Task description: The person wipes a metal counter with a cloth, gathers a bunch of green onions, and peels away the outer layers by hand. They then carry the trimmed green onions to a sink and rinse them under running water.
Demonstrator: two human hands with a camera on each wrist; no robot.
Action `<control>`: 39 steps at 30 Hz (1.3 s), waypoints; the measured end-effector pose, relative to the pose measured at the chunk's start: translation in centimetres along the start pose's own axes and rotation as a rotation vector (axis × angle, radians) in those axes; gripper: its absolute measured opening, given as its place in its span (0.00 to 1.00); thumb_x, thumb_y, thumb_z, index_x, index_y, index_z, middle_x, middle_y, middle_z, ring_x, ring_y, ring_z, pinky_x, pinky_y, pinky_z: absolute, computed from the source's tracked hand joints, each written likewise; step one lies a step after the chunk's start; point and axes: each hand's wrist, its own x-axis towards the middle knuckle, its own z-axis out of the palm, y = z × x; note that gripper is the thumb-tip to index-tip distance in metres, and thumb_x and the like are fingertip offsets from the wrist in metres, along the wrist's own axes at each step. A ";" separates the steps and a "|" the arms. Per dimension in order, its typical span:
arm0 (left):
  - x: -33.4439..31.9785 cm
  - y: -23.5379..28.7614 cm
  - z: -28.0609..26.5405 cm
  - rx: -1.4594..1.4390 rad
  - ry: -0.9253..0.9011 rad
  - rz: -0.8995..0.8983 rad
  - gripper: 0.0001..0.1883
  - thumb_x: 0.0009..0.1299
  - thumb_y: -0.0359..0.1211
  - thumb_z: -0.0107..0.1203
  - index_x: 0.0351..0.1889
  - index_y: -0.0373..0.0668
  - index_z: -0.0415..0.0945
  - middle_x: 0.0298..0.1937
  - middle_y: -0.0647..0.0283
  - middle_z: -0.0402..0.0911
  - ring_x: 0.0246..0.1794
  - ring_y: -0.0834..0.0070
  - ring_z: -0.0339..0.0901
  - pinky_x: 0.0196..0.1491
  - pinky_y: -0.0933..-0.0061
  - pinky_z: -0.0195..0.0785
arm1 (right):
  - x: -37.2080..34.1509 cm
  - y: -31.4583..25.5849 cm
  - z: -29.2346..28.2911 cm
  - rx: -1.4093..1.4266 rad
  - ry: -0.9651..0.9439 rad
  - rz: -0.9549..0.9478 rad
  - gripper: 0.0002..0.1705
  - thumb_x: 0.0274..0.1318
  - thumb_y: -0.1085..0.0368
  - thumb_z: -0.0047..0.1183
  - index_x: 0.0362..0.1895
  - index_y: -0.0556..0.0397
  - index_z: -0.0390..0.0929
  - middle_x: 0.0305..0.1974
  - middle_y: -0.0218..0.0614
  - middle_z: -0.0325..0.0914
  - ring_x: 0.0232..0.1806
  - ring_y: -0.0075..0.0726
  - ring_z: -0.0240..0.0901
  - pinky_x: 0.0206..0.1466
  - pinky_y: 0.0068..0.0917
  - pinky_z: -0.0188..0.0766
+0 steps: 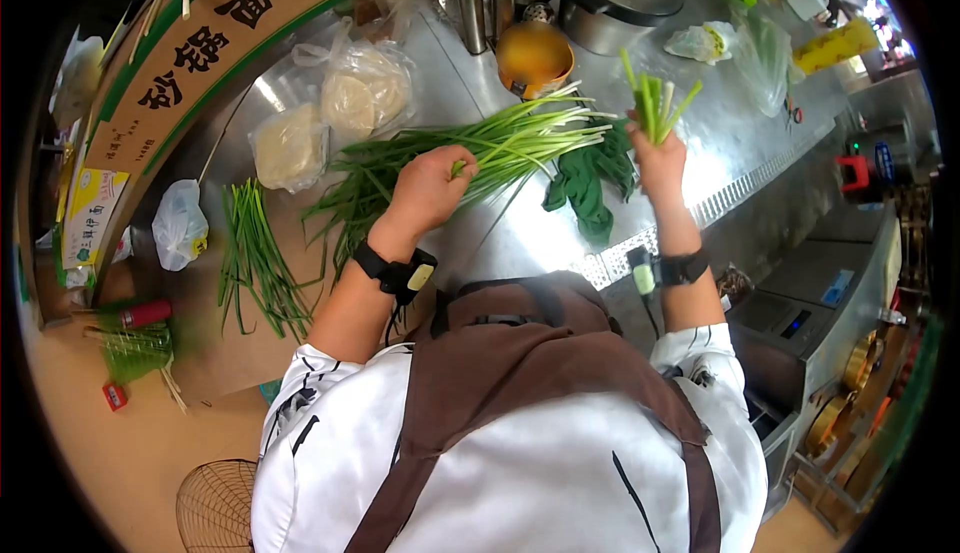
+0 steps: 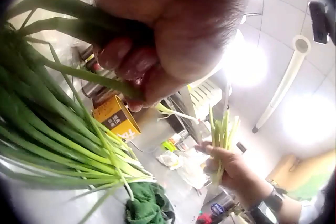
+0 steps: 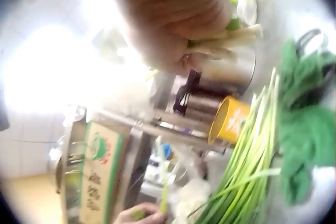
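From my remote head view, the nearest thing is the wearer's brown apron (image 1: pixel 540 353), close to the counter's front edge. The left hand (image 1: pixel 430 188) is curled tight round a few green leaves, over the scallion pile (image 1: pixel 490 143) lying on the steel counter (image 1: pixel 470 243), white ends toward the right. The right hand (image 1: pixel 660 158), near those ends, grips a small upright scallion bunch (image 1: pixel 655 103); the right wrist view is washed out, but its fingers look curled round the stalks.

A green cloth (image 1: pixel 582 193) lies by the white ends. Steel shows between pile and front edge, and a perforated strip (image 1: pixel 735 193) follows the edge at right. More loose scallions (image 1: pixel 255 253) lie left of the pile.

Farther back, bagged dough rounds (image 1: pixel 350 101) sit behind the leaves. The yellow tub (image 2: pixel 118 111) carries white characters I can't make out. On the carton (image 1: pixel 200 50) at far left I read 砂锅 in black brush strokes; its yellow label (image 1: pixel 92 218) ends in 伊面. A lidded steel pot (image 1: pixel 620 13) stands behind the tub.
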 end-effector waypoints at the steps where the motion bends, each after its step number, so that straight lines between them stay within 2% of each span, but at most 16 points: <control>1: 0.2 0.1 0.4 0.000 -0.001 0.000 0.08 0.63 0.32 0.57 0.38 0.40 0.78 0.37 0.55 0.80 0.37 0.57 0.77 0.39 0.66 0.69 | -1.5 -1.5 0.9 0.172 -0.016 -0.029 0.15 0.51 0.67 0.58 0.46 0.53 0.79 0.38 0.38 0.81 0.39 0.39 0.77 0.44 0.32 0.72; 4: 0.6 0.5 1.3 -0.048 0.013 0.075 0.09 0.64 0.32 0.56 0.40 0.38 0.77 0.38 0.54 0.79 0.37 0.57 0.77 0.40 0.66 0.68 | -3.6 -5.3 2.5 -0.064 -0.074 -0.761 0.22 0.43 0.75 0.58 0.47 0.52 0.78 0.49 0.42 0.77 0.51 0.46 0.75 0.52 0.32 0.72; 7: 0.9 1.2 1.8 -0.024 -0.030 0.070 0.10 0.64 0.32 0.55 0.42 0.38 0.77 0.39 0.54 0.79 0.38 0.56 0.76 0.41 0.66 0.68 | -4.3 -6.6 3.6 -0.168 -0.126 -0.766 0.20 0.42 0.74 0.57 0.45 0.52 0.78 0.44 0.44 0.78 0.44 0.49 0.76 0.46 0.35 0.74; 10: 1.1 0.9 2.2 -0.058 -0.006 0.179 0.11 0.64 0.31 0.55 0.43 0.38 0.77 0.38 0.55 0.77 0.37 0.56 0.75 0.41 0.65 0.68 | -3.9 -5.4 4.3 -0.384 -0.321 -0.619 0.19 0.41 0.72 0.55 0.44 0.52 0.78 0.38 0.44 0.78 0.40 0.52 0.75 0.42 0.38 0.73; 12: 1.1 1.0 2.0 -0.010 -0.164 0.192 0.11 0.64 0.31 0.56 0.42 0.38 0.77 0.34 0.55 0.75 0.36 0.55 0.74 0.40 0.63 0.67 | -4.0 -4.6 4.2 -0.372 -0.386 -0.624 0.09 0.46 0.67 0.54 0.35 0.52 0.79 0.26 0.43 0.76 0.32 0.53 0.74 0.36 0.43 0.71; 16: -0.1 0.8 3.1 0.046 -0.176 0.247 0.10 0.63 0.31 0.56 0.41 0.39 0.77 0.32 0.55 0.73 0.34 0.54 0.73 0.38 0.62 0.66 | -5.3 -2.8 4.0 -0.384 -0.612 -0.418 0.08 0.47 0.66 0.56 0.34 0.53 0.80 0.28 0.46 0.77 0.33 0.54 0.74 0.37 0.42 0.71; 18: -0.5 0.3 3.6 0.063 -0.184 0.304 0.08 0.63 0.31 0.57 0.39 0.40 0.77 0.33 0.55 0.74 0.34 0.54 0.73 0.37 0.62 0.66 | -6.3 -1.9 3.9 -0.072 -0.787 -0.195 0.10 0.49 0.64 0.57 0.35 0.55 0.79 0.27 0.46 0.77 0.29 0.49 0.74 0.37 0.37 0.70; 19: -0.6 0.3 3.8 0.016 -0.142 0.326 0.07 0.63 0.30 0.56 0.37 0.40 0.77 0.32 0.56 0.74 0.33 0.56 0.73 0.35 0.62 0.67 | -6.7 -1.3 3.9 0.007 -0.846 -0.046 0.10 0.51 0.63 0.58 0.35 0.57 0.78 0.25 0.41 0.77 0.27 0.37 0.72 0.35 0.32 0.69; 22: -1.1 1.2 3.7 0.002 -0.074 0.298 0.05 0.63 0.30 0.57 0.35 0.40 0.76 0.32 0.57 0.74 0.32 0.57 0.73 0.35 0.63 0.67 | -7.3 -0.9 3.9 0.121 -0.887 0.082 0.10 0.53 0.64 0.57 0.33 0.58 0.78 0.23 0.34 0.75 0.26 0.27 0.69 0.34 0.29 0.67; 29: 0.4 -0.4 4.8 0.201 0.206 0.245 0.04 0.62 0.28 0.56 0.34 0.43 0.77 0.31 0.58 0.75 0.28 0.59 0.74 0.31 0.66 0.68 | -7.9 0.1 6.2 0.322 -0.854 0.281 0.12 0.57 0.61 0.58 0.24 0.54 0.75 0.18 0.24 0.67 0.20 0.18 0.58 0.23 0.22 0.57; 31: 1.6 -1.3 5.3 -0.017 0.482 0.239 0.04 0.64 0.29 0.55 0.36 0.42 0.77 0.28 0.62 0.76 0.25 0.70 0.74 0.27 0.71 0.65 | -7.4 0.0 6.4 0.382 -0.827 0.295 0.12 0.57 0.61 0.57 0.23 0.53 0.75 0.17 0.23 0.66 0.19 0.18 0.57 0.22 0.21 0.55; 32: 1.9 -1.9 5.1 -0.016 0.481 0.238 0.04 0.64 0.29 0.55 0.36 0.42 0.77 0.28 0.62 0.76 0.25 0.70 0.74 0.27 0.71 0.65 | -7.1 0.0 6.4 0.436 -0.803 0.309 0.13 0.57 0.61 0.57 0.22 0.52 0.74 0.16 0.23 0.66 0.18 0.18 0.56 0.21 0.20 0.54; 34: 2.4 -1.7 2.6 -0.747 0.180 -0.350 0.06 0.66 0.31 0.56 0.39 0.40 0.77 0.26 0.67 0.77 0.25 0.75 0.72 0.31 0.70 0.67 | -6.6 0.5 6.4 0.427 -0.800 0.321 0.13 0.55 0.62 0.58 0.21 0.53 0.74 0.16 0.24 0.67 0.17 0.19 0.58 0.21 0.21 0.56; 36: 2.4 -1.4 0.8 -0.880 0.123 -0.322 0.08 0.68 0.33 0.55 0.40 0.38 0.76 0.28 0.72 0.74 0.28 0.80 0.69 0.33 0.73 0.66 | -5.9 1.3 6.4 0.478 -0.549 0.373 0.12 0.56 0.62 0.57 0.24 0.53 0.75 0.16 0.24 0.67 0.17 0.18 0.57 0.21 0.20 0.56; 38: 2.3 -1.7 0.5 -0.468 0.239 -0.147 0.08 0.67 0.33 0.55 0.40 0.40 0.77 0.31 0.67 0.76 0.31 0.74 0.73 0.35 0.70 0.67 | -4.4 1.8 6.0 0.300 -0.383 0.260 0.12 0.57 0.61 0.56 0.28 0.56 0.76 0.18 0.24 0.68 0.18 0.18 0.59 0.22 0.21 0.58; 39: 2.1 -1.9 0.8 -0.468 0.240 -0.151 0.08 0.67 0.33 0.55 0.40 0.40 0.77 0.31 0.67 0.76 0.31 0.74 0.73 0.35 0.70 0.67 | -3.8 3.0 6.7 0.259 -0.305 0.128 0.13 0.56 0.59 0.56 0.32 0.57 0.78 0.20 0.32 0.74 0.21 0.31 0.69 0.26 0.28 0.66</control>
